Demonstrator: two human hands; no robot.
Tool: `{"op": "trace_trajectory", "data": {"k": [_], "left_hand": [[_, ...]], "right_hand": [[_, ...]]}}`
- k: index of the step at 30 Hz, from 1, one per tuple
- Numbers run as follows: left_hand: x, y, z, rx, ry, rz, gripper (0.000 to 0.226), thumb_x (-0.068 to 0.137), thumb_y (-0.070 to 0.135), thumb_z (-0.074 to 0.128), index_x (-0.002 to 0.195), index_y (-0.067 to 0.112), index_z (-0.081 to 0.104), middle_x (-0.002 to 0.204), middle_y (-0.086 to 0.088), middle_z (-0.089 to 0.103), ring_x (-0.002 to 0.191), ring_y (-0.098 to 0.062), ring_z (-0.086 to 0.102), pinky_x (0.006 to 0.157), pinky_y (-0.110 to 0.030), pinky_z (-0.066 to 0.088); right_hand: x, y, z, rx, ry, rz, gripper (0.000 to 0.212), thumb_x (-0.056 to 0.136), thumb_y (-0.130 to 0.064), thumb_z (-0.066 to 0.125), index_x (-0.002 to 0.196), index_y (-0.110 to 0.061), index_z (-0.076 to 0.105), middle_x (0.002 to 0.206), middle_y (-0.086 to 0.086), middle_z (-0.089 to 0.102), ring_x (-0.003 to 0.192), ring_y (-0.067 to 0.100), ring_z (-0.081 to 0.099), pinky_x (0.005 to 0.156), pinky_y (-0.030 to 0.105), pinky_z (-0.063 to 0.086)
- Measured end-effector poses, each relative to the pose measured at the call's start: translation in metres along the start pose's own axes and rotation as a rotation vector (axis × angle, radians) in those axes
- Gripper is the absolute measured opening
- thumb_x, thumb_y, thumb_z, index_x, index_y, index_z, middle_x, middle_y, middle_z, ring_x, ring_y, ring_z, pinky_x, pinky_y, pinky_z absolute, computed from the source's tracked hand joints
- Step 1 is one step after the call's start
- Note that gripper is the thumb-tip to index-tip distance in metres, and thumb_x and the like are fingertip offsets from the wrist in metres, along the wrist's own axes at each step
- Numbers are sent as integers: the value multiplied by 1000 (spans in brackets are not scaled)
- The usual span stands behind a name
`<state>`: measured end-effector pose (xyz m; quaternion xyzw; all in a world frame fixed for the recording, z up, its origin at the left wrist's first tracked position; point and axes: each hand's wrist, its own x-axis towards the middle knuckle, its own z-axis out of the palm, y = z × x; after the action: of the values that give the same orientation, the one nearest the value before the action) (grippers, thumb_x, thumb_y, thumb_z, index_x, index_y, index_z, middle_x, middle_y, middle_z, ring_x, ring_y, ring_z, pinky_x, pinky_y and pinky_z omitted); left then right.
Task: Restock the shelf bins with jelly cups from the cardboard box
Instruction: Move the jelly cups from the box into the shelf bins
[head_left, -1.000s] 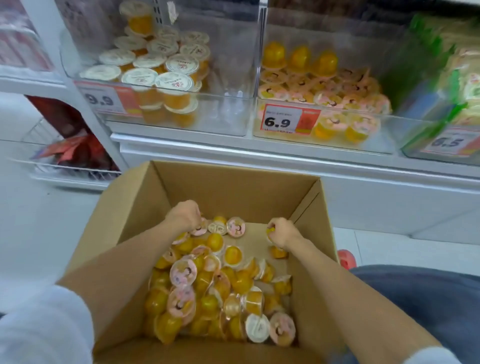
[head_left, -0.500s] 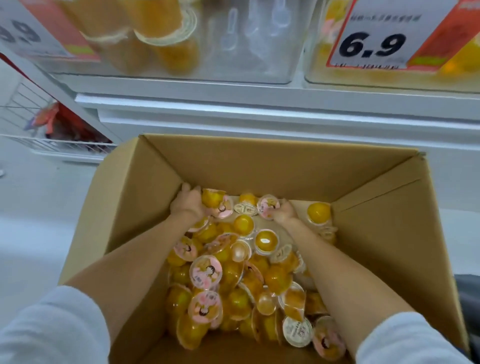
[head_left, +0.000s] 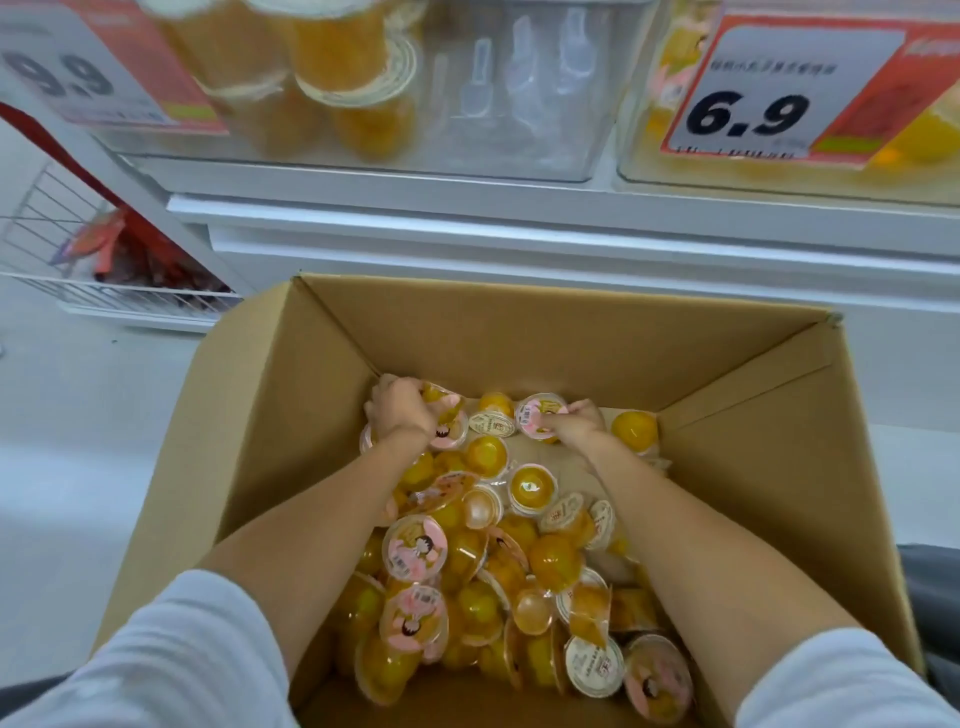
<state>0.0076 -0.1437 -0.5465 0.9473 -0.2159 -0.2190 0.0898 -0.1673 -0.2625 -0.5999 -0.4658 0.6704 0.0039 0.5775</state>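
Jelly cups (head_left: 415, 545) in cardboard box (head_left: 291, 431) below shelf bins (head_left: 519, 104).

Left grip (head_left: 402, 415), right grip (head_left: 574, 425), both curled.

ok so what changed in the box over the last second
The view dropped closer to the cardboard box. The right hand moved from near the box's right wall toward the middle and took hold of a pink-lidded cup. The left hand stayed at the far left corner and now grips a yellow jelly cup. The box and the shelf bins stayed put.
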Motion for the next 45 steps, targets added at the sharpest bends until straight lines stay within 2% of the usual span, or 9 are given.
{"op": "trace_trajectory", "data": {"k": [7,11,20,24,27,30,33,37,45], "left_hand": [[-46,28,-51,-785,-449,-32,55,84,35,72,130,8,56,112,-13,67,82,-26,67,78,-38,55],[-90,54,-115,-1169,-881,-3,61,94,30,56,147,10,33,141,-15,48,107,-28,67,96,-36,52],[-185,144,-219,-1424,-1209,216,52,88,24,56,135,2,48,133,-26,51,112,-41,60,83,-34,59],[-212,200,-254,-1324,-1128,380,41,96,20,52,134,7,50,130,-20,56,111,-39,59,79,-36,60],[-216,243,-271,-1347,-982,490,30,99,5,45,128,10,54,122,-19,61,106,-29,62,75,-38,61],[-210,276,-284,-1280,-783,590,31,98,7,50,129,12,53,120,-15,63,99,-25,66,69,-35,61],[-189,300,-282,-1153,-453,578,33,92,6,61,124,13,55,123,-13,60,104,-29,64,73,-41,60],[-156,317,-278,-942,-75,565,47,81,6,72,125,16,57,124,-10,58,111,-31,59,87,-47,56],[-135,338,-261,-1120,-339,457,52,85,2,67,133,12,49,127,-12,54,115,-34,58,86,-51,55]], "right_hand": [[-71,-37,-40,275,-198,9,42,81,-6,74,116,-5,51,117,15,60,102,26,64,67,31,57],[-130,-65,-79,199,-91,-193,29,80,-15,69,108,-10,64,99,13,69,74,19,62,53,25,46],[-266,-122,-203,47,191,-681,24,88,-23,59,88,-1,70,67,5,56,61,17,50,47,24,39],[-295,-148,-266,12,473,-964,17,85,-19,63,84,-2,68,70,9,57,70,23,51,64,33,43],[-301,-167,-313,-128,790,-1118,27,85,-25,60,109,-13,63,101,9,61,93,23,55,82,37,46],[-291,-185,-349,-396,940,-1090,20,87,-25,57,103,-14,62,96,5,60,88,25,56,71,35,43],[-275,-203,-365,-756,908,-861,24,91,-24,49,77,-9,62,78,10,64,77,35,62,61,34,44],[-253,-225,-356,-1004,880,-620,19,93,-12,52,108,-4,61,116,17,58,111,35,53,82,39,47],[-225,-236,-371,-933,459,-480,32,94,-31,51,102,0,59,100,11,58,91,28,55,74,29,43]]}}
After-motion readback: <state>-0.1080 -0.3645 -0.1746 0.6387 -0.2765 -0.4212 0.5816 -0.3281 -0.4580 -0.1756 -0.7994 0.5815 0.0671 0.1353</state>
